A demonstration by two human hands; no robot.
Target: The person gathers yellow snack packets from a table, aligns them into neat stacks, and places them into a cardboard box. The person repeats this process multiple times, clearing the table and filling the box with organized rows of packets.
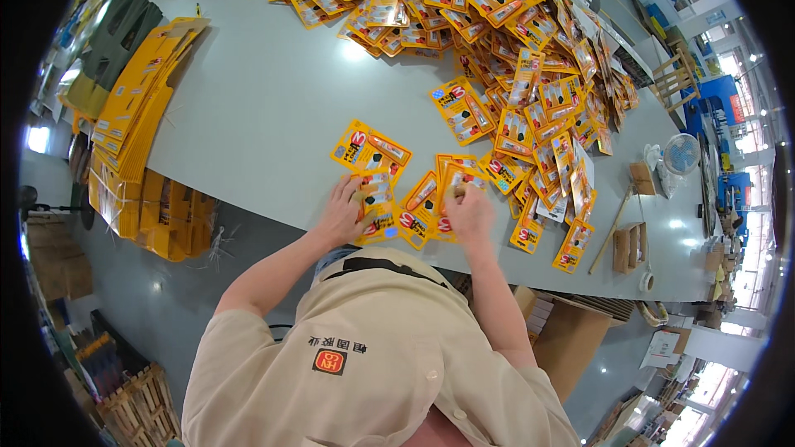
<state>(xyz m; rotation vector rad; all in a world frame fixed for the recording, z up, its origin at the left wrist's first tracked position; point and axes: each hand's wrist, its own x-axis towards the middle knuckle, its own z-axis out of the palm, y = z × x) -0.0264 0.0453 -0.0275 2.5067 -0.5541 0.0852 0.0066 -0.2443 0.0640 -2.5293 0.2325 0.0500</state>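
Observation:
My left hand is at the table's near edge, its fingers closed on a yellow blister card. To its right, my right hand pinches the upper part of another yellow blister card, which overlaps more cards beneath it. One tilted card lies between the hands. Just beyond my left hand, a further blister card with a small tube under clear plastic lies on the grey table. A large heap of the same cards spreads across the far and right parts of the table.
Flattened yellow cartons are stacked at the table's left edge, with tied yellow cartons below. A small fan, a wooden stick and a small cardboard box are on the right. An open carton stands below the near edge.

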